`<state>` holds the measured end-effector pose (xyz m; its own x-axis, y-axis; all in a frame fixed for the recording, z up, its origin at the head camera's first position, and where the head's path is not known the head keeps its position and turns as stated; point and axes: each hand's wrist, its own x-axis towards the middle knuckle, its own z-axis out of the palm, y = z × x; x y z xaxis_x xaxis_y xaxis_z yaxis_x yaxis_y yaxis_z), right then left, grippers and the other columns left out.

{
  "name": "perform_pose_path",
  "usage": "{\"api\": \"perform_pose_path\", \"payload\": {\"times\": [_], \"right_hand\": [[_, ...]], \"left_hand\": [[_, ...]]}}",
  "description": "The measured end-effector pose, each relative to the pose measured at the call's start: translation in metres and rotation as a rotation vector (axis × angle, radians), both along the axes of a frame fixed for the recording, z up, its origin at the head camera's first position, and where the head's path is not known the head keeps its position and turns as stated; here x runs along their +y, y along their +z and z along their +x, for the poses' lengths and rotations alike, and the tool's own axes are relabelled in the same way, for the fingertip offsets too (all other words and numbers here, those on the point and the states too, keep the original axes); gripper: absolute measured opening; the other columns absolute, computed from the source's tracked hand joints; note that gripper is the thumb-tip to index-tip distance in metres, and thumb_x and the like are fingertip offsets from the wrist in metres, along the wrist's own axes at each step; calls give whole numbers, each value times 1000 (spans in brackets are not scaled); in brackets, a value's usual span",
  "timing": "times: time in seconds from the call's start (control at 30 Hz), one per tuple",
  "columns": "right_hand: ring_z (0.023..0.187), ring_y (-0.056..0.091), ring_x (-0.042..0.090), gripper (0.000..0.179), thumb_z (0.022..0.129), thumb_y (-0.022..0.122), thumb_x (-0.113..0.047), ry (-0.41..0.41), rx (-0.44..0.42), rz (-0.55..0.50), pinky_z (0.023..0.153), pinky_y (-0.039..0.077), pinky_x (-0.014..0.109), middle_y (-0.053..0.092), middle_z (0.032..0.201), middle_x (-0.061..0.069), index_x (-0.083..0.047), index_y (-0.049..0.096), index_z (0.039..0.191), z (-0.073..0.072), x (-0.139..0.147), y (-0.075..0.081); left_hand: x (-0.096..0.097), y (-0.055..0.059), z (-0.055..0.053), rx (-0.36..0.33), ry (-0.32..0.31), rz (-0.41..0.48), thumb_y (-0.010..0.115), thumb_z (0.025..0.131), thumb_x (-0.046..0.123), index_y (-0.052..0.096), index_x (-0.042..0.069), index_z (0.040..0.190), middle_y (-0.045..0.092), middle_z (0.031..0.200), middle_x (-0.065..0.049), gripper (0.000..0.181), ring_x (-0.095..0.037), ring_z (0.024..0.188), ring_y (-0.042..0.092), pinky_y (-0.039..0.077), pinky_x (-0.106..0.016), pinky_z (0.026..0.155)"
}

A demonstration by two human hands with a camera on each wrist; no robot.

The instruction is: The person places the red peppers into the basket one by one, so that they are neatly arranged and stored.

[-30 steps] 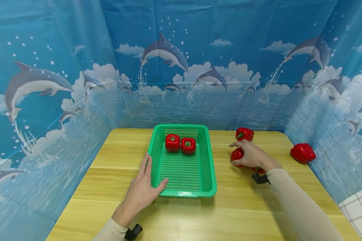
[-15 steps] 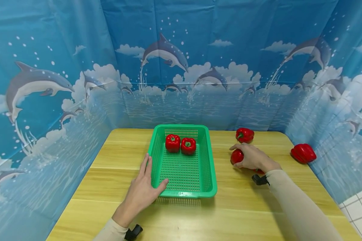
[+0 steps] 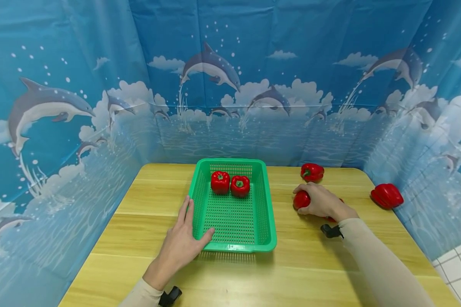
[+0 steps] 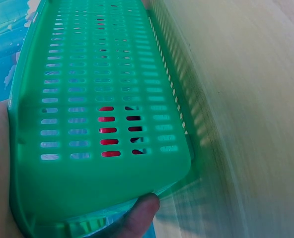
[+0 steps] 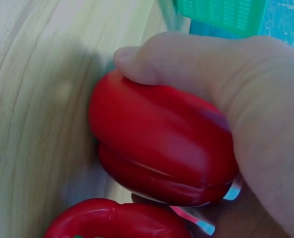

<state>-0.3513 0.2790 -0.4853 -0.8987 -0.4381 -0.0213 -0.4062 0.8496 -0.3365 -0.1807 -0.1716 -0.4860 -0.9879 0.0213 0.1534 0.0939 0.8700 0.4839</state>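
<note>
My right hand [image 3: 322,201] grips a red bell pepper [image 3: 301,200] on the right side of the table. In the right wrist view the thumb lies along the top of that bell pepper [image 5: 159,141], with fingers partly hidden on its far side. Beside it, a second red bell pepper [image 5: 117,220] sits mostly under my hand. My left hand [image 3: 180,238] rests on the near left corner of a green plastic basket [image 3: 270,213], fingers extended along the rim and thumb over the front edge. Two red bell peppers [image 3: 220,182] stand stem up at the basket's back.
Another red bell pepper [image 3: 312,172] lies behind my right hand. One more red pepper [image 3: 386,196] is near the table's right edge. A blue dolphin-print curtain [image 3: 230,136] surrounds the wooden table [image 3: 146,204] at the back and sides.
My right hand has lowered slightly and its fingers have closed round the bell pepper. My left hand and the basket have stayed in place.
</note>
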Motion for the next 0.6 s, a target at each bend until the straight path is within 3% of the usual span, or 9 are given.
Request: {"api": "perform_pose_path", "payload": {"times": [0.33,0.6], "right_hand": [[114,68,39,63,82,94,-31,-14,19,-31,92,60,58,63,134,18,-16,64,135,1,-3,3],[114,69,37,63,83,94,-28,-4,34,-63,92,61,56,68,131,15,-14,60,134,2,-7,8]], "left_hand": [[-1,1,0,14,4,-6,52,94,84,10,13,174,-5,182,6,114,-43,110,74,57,-39,65],[0,-1,0,17,-1,2,52,94,84,10,13,174,-5,182,6,115,-44,116,73,61,-57,81]]}}
